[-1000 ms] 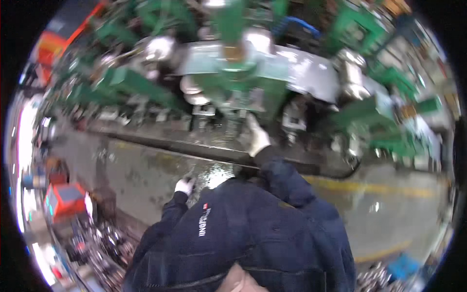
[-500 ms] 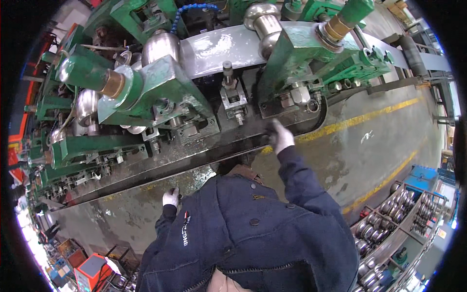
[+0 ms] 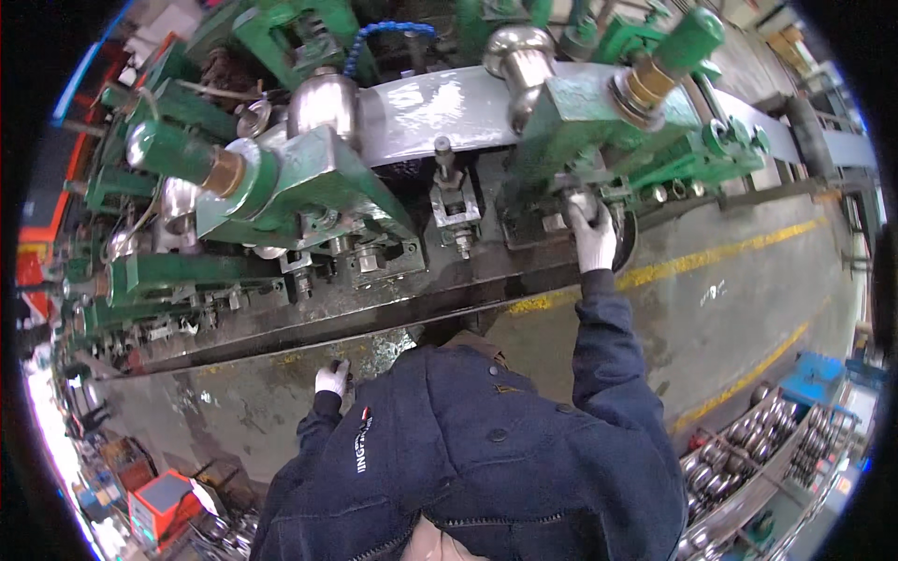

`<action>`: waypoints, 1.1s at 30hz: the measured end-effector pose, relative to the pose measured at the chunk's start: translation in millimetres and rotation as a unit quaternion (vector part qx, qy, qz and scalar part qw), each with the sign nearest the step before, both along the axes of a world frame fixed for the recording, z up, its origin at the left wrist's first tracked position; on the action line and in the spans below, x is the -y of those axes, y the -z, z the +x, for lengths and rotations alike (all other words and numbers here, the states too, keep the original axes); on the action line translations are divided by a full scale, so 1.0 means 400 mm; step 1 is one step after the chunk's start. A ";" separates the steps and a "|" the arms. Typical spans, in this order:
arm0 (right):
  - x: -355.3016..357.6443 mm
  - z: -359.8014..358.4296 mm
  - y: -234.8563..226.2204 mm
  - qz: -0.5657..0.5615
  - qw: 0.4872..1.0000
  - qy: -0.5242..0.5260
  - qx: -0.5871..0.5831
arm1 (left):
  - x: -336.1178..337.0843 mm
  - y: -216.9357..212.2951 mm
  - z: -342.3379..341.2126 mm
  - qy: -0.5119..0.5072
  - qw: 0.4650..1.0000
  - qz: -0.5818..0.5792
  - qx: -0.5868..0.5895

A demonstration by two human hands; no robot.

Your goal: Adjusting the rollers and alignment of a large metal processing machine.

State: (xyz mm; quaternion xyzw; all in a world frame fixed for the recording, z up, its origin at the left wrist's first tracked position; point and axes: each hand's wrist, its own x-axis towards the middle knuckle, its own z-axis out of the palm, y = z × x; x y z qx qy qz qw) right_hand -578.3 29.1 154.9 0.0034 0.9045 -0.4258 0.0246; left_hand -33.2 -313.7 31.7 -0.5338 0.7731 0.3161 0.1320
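My right hand (image 3: 594, 241), in a white glove with dark fingers, reaches forward to the machine. Its fingers and thumb close round a shiny metal shaft end (image 3: 579, 204) at the foot of a green roller stand (image 3: 571, 117); the glove hides part of it. Low at my left side, the white-gloved left hand (image 3: 332, 378) hangs away from the machine. Its fingers are curled, with nothing visible in them. Between two green stands, a small steel block with an upright bolt (image 3: 454, 201) sits on the machine bed. A wide grey metal strip (image 3: 426, 110) runs between polished rollers (image 3: 325, 105).
The dark machine bed's front edge (image 3: 374, 325) crosses before me. Wet grey floor with a yellow line (image 3: 692, 257) lies to the right. A rack of metal rollers (image 3: 748, 458) and a blue box (image 3: 812, 376) stand at lower right, an orange-red cabinet (image 3: 164, 505) at lower left.
My right hand has moved forward and right, from above the bed's edge onto the metal shaft end, and closed round it. The left hand stays low at my side. The view has shifted slightly.
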 end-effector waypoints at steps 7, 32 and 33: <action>0.011 0.009 -0.007 -0.441 0.857 -0.005 0.267 | -0.074 -0.028 0.057 -0.036 0.998 0.019 0.038; -0.008 -0.012 0.087 -0.645 0.685 0.082 0.330 | -0.078 0.047 0.098 0.069 0.993 -0.087 -0.042; -0.013 -0.017 0.097 -0.657 0.668 0.082 0.341 | -0.079 0.031 0.077 0.047 0.997 -0.054 -0.038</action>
